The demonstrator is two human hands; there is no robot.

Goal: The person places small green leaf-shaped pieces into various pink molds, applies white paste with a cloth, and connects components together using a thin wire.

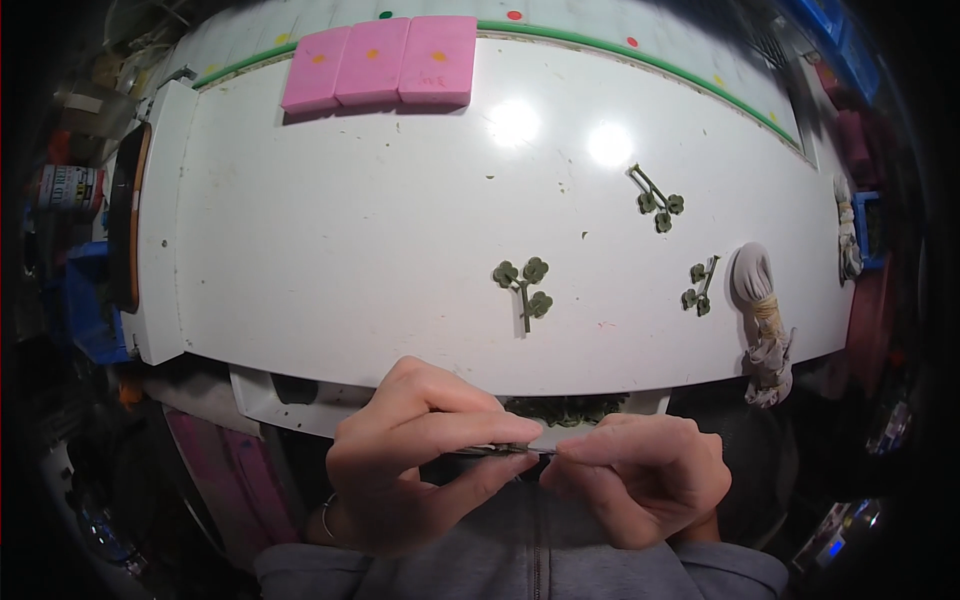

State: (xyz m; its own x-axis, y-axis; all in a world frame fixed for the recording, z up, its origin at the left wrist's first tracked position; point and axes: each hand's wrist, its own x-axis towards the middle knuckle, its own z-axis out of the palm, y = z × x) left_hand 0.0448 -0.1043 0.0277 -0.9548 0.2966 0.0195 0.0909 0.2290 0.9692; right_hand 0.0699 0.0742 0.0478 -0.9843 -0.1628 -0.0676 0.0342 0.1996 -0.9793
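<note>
Head view: hands (400, 455) (640, 475) pinch piece (515, 449) near table edge (670, 381).

Three dark green sprigs (523, 288) are lying on one white surface (330, 240), each bearing three lobed heads (537, 270). Three pink blocks (373, 62) are sitting there, plus one large pale bundle (764, 310). Two hands, one left hand (415, 450) and one right hand (645, 470), are working. Green pieces (565, 410) are crowding one white drawer (650, 402), too hidden to count.

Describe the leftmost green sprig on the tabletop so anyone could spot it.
On the white tabletop, find the near edge beyond the left hand. Slightly farther in lies the green sprig with three rounded heads. Its bare stem end points toward that edge, while its two neighbours point theirs away.
</note>
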